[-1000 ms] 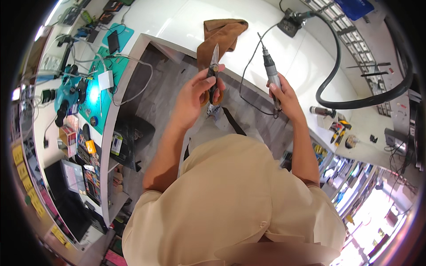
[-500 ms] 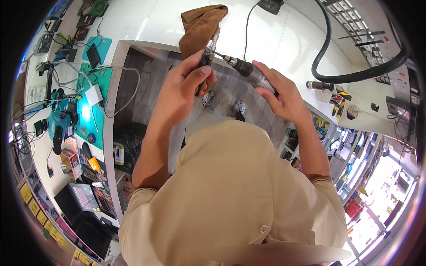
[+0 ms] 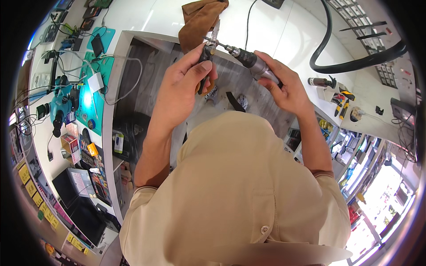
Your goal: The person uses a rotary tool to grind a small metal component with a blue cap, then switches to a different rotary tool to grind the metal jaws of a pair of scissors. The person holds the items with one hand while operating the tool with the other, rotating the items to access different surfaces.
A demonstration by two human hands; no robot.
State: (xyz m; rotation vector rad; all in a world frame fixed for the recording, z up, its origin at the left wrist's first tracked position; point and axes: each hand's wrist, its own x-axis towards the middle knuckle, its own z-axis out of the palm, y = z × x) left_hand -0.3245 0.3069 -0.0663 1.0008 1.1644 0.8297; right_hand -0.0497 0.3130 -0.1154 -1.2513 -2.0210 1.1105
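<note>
My left hand [image 3: 179,91] is closed around a pair of pliers [image 3: 209,52] with dark handles, its metal jaws pointing up and away from me. My right hand [image 3: 286,88] grips a handheld rotary tool [image 3: 256,66] with a grey body, black collar and metal chuck. The tool lies slanted, its thin bit running left to the pliers, at the base of the jaws. Whether the bit touches them, I cannot tell. Behind the pliers a folded brown cloth [image 3: 195,29] hangs over the edge of the white bench.
A thick black hose [image 3: 328,44] loops above the bench on the right. Near it stand a dark bottle [image 3: 320,82] and yellow-black hand tools [image 3: 344,104]. To the left, a teal mat [image 3: 100,71] bears cables, beside a teal microscope [image 3: 62,106]. My feet are on the wooden floor below.
The bit has shifted left, so it now crosses the pliers near the jaws. The whole view has tilted slightly. Both hands keep their holds.
</note>
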